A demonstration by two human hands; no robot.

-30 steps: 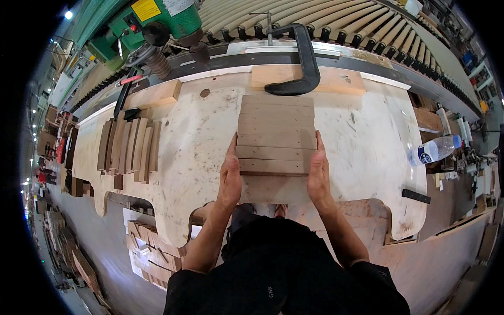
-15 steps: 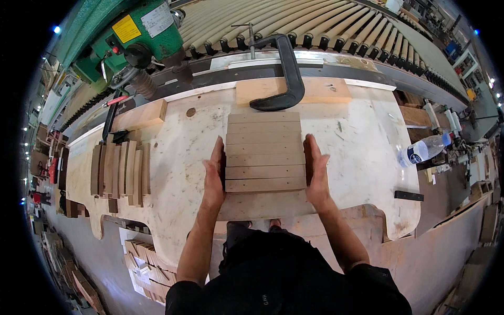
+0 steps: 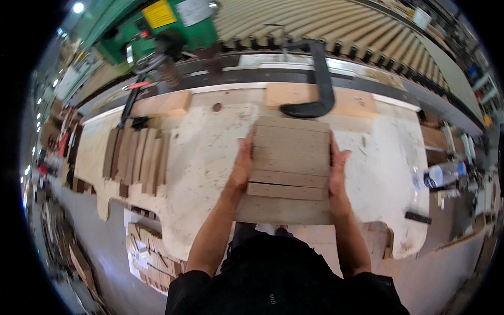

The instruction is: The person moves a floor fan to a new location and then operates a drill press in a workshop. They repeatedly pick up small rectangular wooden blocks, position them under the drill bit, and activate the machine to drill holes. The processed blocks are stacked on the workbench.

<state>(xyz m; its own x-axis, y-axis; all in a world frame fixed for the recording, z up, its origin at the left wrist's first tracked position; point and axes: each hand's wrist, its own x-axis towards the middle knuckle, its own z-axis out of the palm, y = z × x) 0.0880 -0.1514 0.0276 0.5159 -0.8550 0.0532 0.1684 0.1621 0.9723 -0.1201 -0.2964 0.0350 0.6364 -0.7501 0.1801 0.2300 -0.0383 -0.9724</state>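
A block of several brown wooden strips (image 3: 291,152), laid side by side, sits before me on the pale worktop (image 3: 205,152). A narrow dark gap parts the nearest strip from the one beyond it. My left hand (image 3: 243,163) presses against the left ends of the strips, and my right hand (image 3: 337,169) against the right ends, so the block is squeezed between them. The fingers are partly hidden along the block's sides. Whether the strips touch the worktop or are slightly raised, I cannot tell.
Beyond the strips, a black clamp (image 3: 324,79) grips a light wooden batten (image 3: 354,101). More strips (image 3: 137,157) stand grouped at left, below a green machine (image 3: 184,31). A plastic bottle (image 3: 440,175) and a black bar (image 3: 418,217) lie at right. Rollers (image 3: 315,26) run behind.
My hands have closed in on the strips' ends from a flatter pose. A gap has opened behind the nearest strip. The whole view has shifted, with everything further right.
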